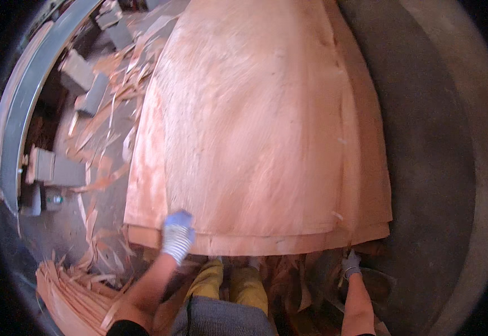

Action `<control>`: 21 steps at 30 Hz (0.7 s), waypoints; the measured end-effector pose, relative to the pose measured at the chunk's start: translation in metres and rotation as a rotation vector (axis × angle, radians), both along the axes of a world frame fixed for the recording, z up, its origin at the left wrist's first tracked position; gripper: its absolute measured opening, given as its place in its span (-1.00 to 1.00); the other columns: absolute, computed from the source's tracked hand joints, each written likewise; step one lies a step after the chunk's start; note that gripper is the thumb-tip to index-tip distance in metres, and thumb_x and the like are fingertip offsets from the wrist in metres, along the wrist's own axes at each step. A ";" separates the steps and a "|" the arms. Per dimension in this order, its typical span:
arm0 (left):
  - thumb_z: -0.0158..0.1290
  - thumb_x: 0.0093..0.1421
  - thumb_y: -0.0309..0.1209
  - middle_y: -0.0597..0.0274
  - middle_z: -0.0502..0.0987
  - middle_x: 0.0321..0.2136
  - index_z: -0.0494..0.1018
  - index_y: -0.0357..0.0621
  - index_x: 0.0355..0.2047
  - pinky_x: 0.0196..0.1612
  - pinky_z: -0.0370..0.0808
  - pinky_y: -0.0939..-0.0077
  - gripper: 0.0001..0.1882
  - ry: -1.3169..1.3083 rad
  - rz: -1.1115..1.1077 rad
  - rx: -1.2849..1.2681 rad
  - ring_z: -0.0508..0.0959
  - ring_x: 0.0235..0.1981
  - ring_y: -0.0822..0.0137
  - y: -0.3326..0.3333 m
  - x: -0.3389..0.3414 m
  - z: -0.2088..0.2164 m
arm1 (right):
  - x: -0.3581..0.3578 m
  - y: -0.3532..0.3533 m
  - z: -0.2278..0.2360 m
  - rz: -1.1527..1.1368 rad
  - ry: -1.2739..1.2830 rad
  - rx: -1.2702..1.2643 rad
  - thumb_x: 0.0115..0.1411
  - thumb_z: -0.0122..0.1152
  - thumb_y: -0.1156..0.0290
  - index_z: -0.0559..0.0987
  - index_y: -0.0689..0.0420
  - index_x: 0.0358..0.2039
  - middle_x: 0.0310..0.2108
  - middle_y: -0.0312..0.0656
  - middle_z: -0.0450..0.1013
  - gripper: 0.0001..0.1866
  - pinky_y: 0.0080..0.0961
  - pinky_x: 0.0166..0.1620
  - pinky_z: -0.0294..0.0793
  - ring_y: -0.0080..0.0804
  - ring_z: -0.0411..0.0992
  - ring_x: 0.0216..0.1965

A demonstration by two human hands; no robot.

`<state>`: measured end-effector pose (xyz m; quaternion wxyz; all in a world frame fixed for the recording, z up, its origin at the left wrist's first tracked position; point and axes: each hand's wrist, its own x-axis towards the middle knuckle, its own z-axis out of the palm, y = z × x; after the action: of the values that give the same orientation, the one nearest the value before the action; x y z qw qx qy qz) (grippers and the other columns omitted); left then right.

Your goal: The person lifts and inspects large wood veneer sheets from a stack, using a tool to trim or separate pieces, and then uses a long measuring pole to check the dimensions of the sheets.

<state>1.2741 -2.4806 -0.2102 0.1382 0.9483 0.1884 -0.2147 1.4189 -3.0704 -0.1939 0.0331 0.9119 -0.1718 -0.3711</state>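
Note:
A stack of large, thin, reddish wood veneer sheets (244, 129) lies in front of me, its layers offset at the near edge and the right side. My left hand (178, 227), in a blue and white striped glove, is at the near left edge of the top sheet. Its fingers look curled over that edge, though motion blurs them. My right hand (351, 262), in a grey glove, is low beside the near right corner of the stack. Its fingers are closed, and a thin, pale, stick-like piece shows beside them; what it is I cannot make out.
Torn veneer strips (107, 162) litter the floor on the left, with a thick bundle of strips (67, 297) at the lower left. Grey blocks (59, 168) stand along a long metal rail (28, 101). Dark floor (423, 140) runs along the right.

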 end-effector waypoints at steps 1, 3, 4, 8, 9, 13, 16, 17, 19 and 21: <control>0.04 -0.09 -0.34 0.01 0.40 -0.15 0.43 -0.16 -0.23 -0.02 0.28 0.17 -0.64 -0.053 -0.153 -0.003 0.38 -0.11 0.08 -0.029 0.011 0.000 | 0.000 -0.005 -0.005 0.018 -0.039 0.039 0.08 0.08 0.30 -0.03 0.21 0.24 0.17 0.16 0.08 -0.23 -0.25 0.15 0.17 0.01 0.11 0.17; 0.04 -0.06 -0.30 0.02 0.37 -0.04 0.45 -0.12 -0.18 0.08 0.21 0.19 -0.62 -0.493 -0.327 -0.095 0.33 0.00 0.11 -0.082 0.026 -0.007 | -0.002 -0.021 -0.016 0.044 -0.059 0.079 0.08 0.07 0.32 -0.04 0.20 0.25 0.17 0.16 0.09 -0.22 -0.23 0.14 0.17 0.02 0.12 0.16; 0.02 -0.04 -0.29 0.02 0.34 -0.01 0.44 -0.10 -0.15 0.10 0.17 0.19 -0.60 -0.421 -0.312 -0.100 0.30 0.03 0.11 -0.100 0.036 -0.018 | -0.001 -0.030 -0.023 0.050 -0.047 0.085 0.08 0.06 0.33 -0.05 0.20 0.25 0.17 0.16 0.10 -0.22 -0.22 0.14 0.18 0.02 0.12 0.16; -0.02 0.03 -0.27 0.02 0.29 0.06 0.43 -0.05 -0.08 0.15 0.11 0.19 -0.59 -0.148 -0.326 -0.006 0.26 0.10 0.12 -0.144 0.049 -0.067 | 0.007 -0.070 -0.057 0.129 -0.089 0.092 0.09 0.05 0.31 -0.03 0.19 0.25 0.16 0.14 0.11 -0.24 -0.22 0.14 0.16 0.01 0.14 0.15; -0.03 0.04 -0.27 0.02 0.29 0.07 0.42 -0.05 -0.08 0.14 0.12 0.19 -0.60 -0.015 -0.339 0.058 0.26 0.09 0.12 -0.146 0.047 -0.077 | 0.006 -0.078 -0.064 0.094 -0.086 0.069 0.09 0.05 0.30 -0.03 0.18 0.25 0.15 0.14 0.12 -0.24 -0.23 0.15 0.16 0.01 0.14 0.15; -0.09 0.08 -0.25 0.05 0.29 0.08 0.45 -0.02 -0.12 0.09 0.14 0.12 -0.64 -0.048 -0.353 0.079 0.28 0.07 0.11 -0.149 0.046 -0.100 | -0.026 -0.108 -0.092 -0.028 0.149 0.172 0.11 0.05 0.22 0.02 0.17 0.23 0.15 0.12 0.13 -0.27 -0.26 0.15 0.14 -0.01 0.13 0.15; -0.08 0.06 -0.23 0.01 0.28 0.08 0.46 -0.03 -0.14 0.09 0.16 0.13 -0.64 0.034 -0.398 0.094 0.27 0.09 0.08 -0.150 0.049 -0.096 | -0.089 -0.129 -0.099 -0.017 0.380 0.379 0.13 0.02 0.13 0.08 0.16 0.22 0.16 0.09 0.12 -0.29 -0.27 0.16 0.12 -0.04 0.11 0.16; -0.07 0.06 -0.22 0.01 0.28 0.08 0.46 -0.03 -0.14 0.09 0.16 0.13 -0.63 0.036 -0.404 0.100 0.27 0.09 0.08 -0.151 0.052 -0.094 | -0.113 -0.135 -0.104 0.043 0.446 0.368 0.10 0.05 0.12 0.09 0.18 0.22 0.17 0.09 0.10 -0.26 -0.27 0.17 0.10 -0.02 0.08 0.17; -0.09 0.07 -0.20 0.00 0.24 0.12 0.43 0.00 -0.09 0.09 0.18 0.13 -0.60 0.124 -0.426 0.128 0.26 0.11 0.08 -0.153 0.057 -0.088 | -0.153 -0.141 -0.114 0.168 0.562 0.341 0.05 0.10 0.09 0.10 0.21 0.21 0.19 0.08 0.07 -0.21 -0.28 0.20 0.05 0.01 0.03 0.19; -0.10 0.07 -0.17 0.01 0.20 0.14 0.40 0.02 -0.05 0.08 0.19 0.13 -0.57 0.246 -0.469 0.156 0.25 0.12 0.08 -0.156 0.063 -0.082 | -0.160 -0.140 -0.130 0.177 0.572 0.474 0.07 0.08 0.10 0.16 0.21 0.16 0.10 0.07 0.16 -0.29 -0.26 0.10 0.15 0.00 0.13 0.06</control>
<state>1.3373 -2.6371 -0.2922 -0.0125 0.9405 -0.0051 -0.3394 1.2590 -3.2101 -0.3241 -0.1003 0.7653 0.0143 -0.6356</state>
